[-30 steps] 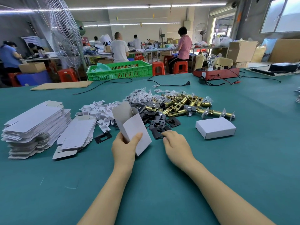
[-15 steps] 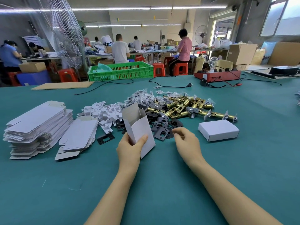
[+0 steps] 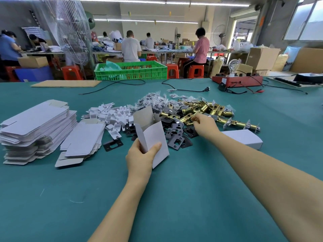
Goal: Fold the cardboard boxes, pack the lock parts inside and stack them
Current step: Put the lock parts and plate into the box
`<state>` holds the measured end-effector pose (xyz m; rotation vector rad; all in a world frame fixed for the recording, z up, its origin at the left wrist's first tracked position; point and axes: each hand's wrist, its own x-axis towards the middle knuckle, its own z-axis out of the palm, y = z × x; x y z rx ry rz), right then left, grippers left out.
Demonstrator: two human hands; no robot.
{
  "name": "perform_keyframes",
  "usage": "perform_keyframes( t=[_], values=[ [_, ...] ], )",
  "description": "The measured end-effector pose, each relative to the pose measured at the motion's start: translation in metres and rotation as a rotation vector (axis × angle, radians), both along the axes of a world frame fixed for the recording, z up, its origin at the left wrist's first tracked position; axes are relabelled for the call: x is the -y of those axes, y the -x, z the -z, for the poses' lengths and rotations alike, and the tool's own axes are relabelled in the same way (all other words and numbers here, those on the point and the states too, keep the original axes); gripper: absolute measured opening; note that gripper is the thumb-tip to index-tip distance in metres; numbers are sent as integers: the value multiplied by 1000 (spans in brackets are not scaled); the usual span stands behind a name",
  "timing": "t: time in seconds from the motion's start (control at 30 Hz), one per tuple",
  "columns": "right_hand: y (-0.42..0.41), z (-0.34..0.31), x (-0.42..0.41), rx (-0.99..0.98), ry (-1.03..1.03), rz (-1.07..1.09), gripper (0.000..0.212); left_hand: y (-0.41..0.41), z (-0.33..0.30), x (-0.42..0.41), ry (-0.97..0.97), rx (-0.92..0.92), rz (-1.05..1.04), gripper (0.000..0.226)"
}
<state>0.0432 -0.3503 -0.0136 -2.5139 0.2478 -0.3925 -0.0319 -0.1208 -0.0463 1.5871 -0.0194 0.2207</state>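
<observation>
stacks of flat white box blanks (image 3: 36, 126) are lying at the left of the green table (image 3: 174, 198). the left hand (image 3: 139, 158) is gripping an open-topped white box (image 3: 151, 137), holding it upright, thumb across its front. the right hand (image 3: 204, 125) is curling its fingers onto a brass latch (image 3: 187, 118) in the pile, beside dark strike plates (image 3: 175, 137). a closed white box (image 3: 244, 140) is lying at the right.

Left hand (image 3: 139, 156) grips open white box (image 3: 153, 137) upright; right hand (image 3: 203, 124) pinches brass latch (image 3: 189, 117) atop parts pile.
</observation>
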Motion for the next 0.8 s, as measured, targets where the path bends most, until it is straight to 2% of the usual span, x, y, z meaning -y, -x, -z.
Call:
perform_keyframes(
  t=[0.2,0.33,0.5,0.8],
  values=[
    [-35,-2,-9,-148,343,-67,62,-1,2,0,-7,7,3,21],
    [-48,-4,-17,-221,478,-80,65,-2,3,-1,-4,6,8,20],
    [-53,-6,-15,-393,470,-70,58,-4,4,-2,2,7,13,20],
    [-52,-4,-15,-391,451,-42,51,-5,5,-2,9,14,27,22]
  ],
)
